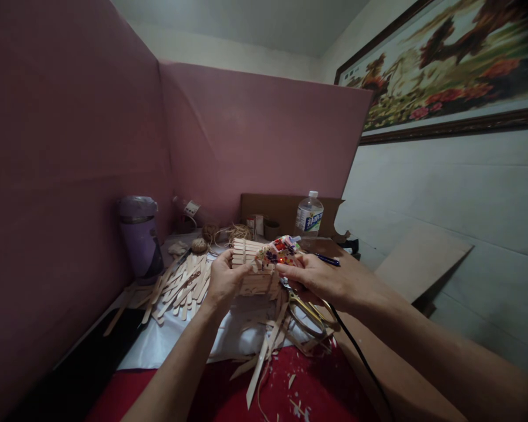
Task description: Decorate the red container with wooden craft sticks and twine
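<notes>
My left hand (226, 275) is closed on the left side of a small craft-stick structure (243, 252), built of pale wooden sticks set side by side, with a strand of twine across it. In my right hand (310, 271) is a flower-patterned glue gun (278, 252) with a small red light glowing on it. A pale stick end pokes out of its upper right, and a black cord (356, 346) trails down from below the hand. The gun's front lies over the structure, close to my left fingertips; whether it touches is unclear. Gold-handled scissors (305, 316) lie just under my right hand.
Loose craft sticks (180, 290) are heaped on the left. Cut pieces (264, 363) and scraps lie in front, over white sheeting and red cloth. Behind stand a purple tumbler (141, 237), twine balls (199, 245) and a plastic bottle (309, 215). A dark pen (328, 259) lies rightward.
</notes>
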{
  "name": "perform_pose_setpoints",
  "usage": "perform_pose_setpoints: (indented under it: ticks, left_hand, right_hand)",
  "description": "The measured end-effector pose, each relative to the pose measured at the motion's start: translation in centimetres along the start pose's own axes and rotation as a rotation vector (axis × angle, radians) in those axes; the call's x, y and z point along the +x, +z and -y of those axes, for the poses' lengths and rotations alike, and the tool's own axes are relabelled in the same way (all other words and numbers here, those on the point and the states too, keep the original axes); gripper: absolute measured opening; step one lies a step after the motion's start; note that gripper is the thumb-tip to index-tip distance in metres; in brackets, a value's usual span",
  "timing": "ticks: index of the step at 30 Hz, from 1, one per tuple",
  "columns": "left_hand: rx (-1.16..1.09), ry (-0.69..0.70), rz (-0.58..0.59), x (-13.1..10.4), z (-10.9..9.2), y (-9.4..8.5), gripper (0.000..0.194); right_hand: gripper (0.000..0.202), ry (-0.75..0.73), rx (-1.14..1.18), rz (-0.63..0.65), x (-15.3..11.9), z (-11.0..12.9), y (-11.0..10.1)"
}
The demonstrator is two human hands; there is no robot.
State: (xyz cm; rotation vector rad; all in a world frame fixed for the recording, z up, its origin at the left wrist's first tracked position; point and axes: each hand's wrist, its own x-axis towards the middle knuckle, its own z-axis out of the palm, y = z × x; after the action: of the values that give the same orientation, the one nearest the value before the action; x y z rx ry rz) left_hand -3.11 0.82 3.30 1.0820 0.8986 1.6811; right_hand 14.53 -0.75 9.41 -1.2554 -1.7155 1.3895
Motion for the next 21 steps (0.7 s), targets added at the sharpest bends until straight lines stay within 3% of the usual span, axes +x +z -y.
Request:
perform_pose_setpoints:
  ticks: [9,13,21]
  left_hand:
    - [-0.008,-0.01,-0.008,0.05,-0.03,0.05,0.038]
    - [0.006,0.004,-0.016,0.02,-0.06,0.04,0.036]
    - [0.015,0.002,-0.012,0.04,0.0,-0.1,0.036]
  right_hand:
    - [0.028,-0.035,-0.002,-0.019,0.45,-0.88,-0.27]
    - [0.025,-0.028,-0.038,0.045,0.29,-0.65,-0.38]
    - [0.023,-0.327,-0.17,0.031,0.05,-0.74,-0.12]
